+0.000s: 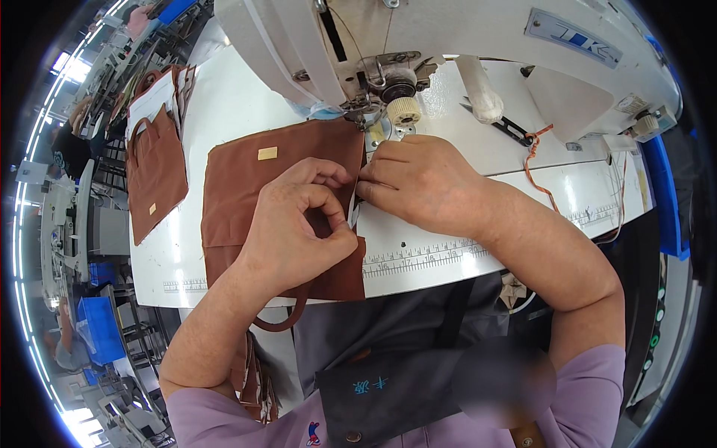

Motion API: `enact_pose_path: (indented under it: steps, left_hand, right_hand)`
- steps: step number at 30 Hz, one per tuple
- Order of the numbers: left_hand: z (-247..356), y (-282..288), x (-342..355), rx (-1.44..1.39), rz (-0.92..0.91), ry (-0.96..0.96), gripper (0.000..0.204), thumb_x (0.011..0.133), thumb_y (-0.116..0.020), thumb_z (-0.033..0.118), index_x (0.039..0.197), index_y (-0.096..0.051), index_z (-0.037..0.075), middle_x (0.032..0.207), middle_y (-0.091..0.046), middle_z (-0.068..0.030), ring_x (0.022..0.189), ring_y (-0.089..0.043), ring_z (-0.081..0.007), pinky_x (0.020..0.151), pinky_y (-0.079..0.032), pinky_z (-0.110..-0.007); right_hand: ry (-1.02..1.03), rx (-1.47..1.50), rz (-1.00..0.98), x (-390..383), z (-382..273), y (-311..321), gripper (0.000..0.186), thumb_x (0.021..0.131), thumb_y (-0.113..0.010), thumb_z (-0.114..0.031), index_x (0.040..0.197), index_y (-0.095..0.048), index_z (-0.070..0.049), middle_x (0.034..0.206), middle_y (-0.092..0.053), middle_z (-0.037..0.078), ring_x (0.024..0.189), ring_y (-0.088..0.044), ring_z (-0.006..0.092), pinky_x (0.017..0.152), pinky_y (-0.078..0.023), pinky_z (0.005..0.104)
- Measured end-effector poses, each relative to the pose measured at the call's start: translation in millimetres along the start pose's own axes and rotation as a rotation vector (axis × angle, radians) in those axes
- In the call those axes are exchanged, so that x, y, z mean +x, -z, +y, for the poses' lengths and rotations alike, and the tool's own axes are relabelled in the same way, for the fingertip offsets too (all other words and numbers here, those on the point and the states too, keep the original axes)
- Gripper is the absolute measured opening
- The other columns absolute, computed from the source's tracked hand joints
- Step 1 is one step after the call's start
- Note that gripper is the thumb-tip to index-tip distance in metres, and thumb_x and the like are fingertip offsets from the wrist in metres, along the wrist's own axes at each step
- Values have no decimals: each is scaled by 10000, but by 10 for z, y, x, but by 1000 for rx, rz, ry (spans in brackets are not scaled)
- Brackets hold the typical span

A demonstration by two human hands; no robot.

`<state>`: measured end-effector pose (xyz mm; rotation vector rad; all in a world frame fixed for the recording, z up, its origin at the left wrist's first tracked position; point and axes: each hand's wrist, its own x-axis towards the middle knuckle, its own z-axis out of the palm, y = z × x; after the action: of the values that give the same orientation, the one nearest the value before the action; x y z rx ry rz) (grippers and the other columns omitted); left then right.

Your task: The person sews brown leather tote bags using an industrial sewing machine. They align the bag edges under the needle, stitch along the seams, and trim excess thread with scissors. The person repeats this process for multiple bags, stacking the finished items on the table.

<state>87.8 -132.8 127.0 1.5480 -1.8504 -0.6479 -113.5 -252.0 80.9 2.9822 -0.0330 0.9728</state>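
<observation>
A brown fabric bag panel (231, 179) with a small gold label and a looped handle lies on the white sewing table, its far right corner by the needle area of the sewing machine (396, 82). My left hand (302, 224) is over the panel, thumb and forefinger pinched together at its right edge. Against that same edge, just below the presser foot, my right hand (422, 183) has its fingers closed on the fabric. A thin white strip shows along the edge between both hands. The fingertips partly hide the edge.
More brown bag pieces (158, 168) with handles lie at the table's left. Thread snips (511, 131) with an orange cord rest right of the needle, beside a white rounded post. A ruler scale (441, 257) runs along the near table edge. Further brown pieces (258, 381) hang below.
</observation>
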Motion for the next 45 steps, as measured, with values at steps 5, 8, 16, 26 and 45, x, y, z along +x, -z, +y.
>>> enact_pose_path:
  steps: [5, 8, 16, 26, 45]
  left_hand:
    - [8, 32, 0, 53, -45, -34, 142, 713, -748, 63, 809, -658, 8, 1111, -687, -140, 1024, -704, -285, 893, -558, -363]
    - [41, 25, 64, 274, -14, -79, 286, 783, -726, 124, 1050, -678, 33, 1105, -695, -127, 990, -708, -305, 874, -570, -384]
    - [-351, -60, 168, 414, -110, -352, 574, 816, -686, 90, 1386, -627, 65, 1469, -572, -137, 1371, -545, -357, 1189, -369, -605]
    - [-326, -84, 134, 367, -103, -270, 526, 842, -717, 136, 1363, -661, 80, 1473, -566, -142, 1396, -530, -365, 1206, -336, -642]
    - [-495, -6, 440, 380, 14, -443, 334, 840, -775, 177, 1160, -779, 80, 1249, -697, -94, 1161, -663, -291, 1080, -488, -493]
  right_hand:
    - [57, -17, -12, 15, 0, 4, 186, 737, -687, -147, 905, -699, -69, 909, -662, 26, 851, -661, 187, 698, -544, 333]
    - [69, -6, -14, -9, 20, 16, 174, 733, -692, -142, 891, -692, -69, 891, -655, 23, 830, -655, 184, 685, -539, 328]
    - [72, -88, 30, 11, -44, 15, 104, 708, -676, -163, 755, -618, -90, 756, -626, 21, 759, -657, 174, 673, -533, 319]
    - [57, -114, 22, 8, -47, 57, 95, 687, -675, -146, 733, -606, -101, 734, -607, 2, 724, -632, 152, 645, -497, 304]
    - [-130, -135, -93, -3, 69, 89, 166, 766, -676, -141, 899, -723, -54, 930, -646, 29, 849, -666, 173, 687, -537, 351]
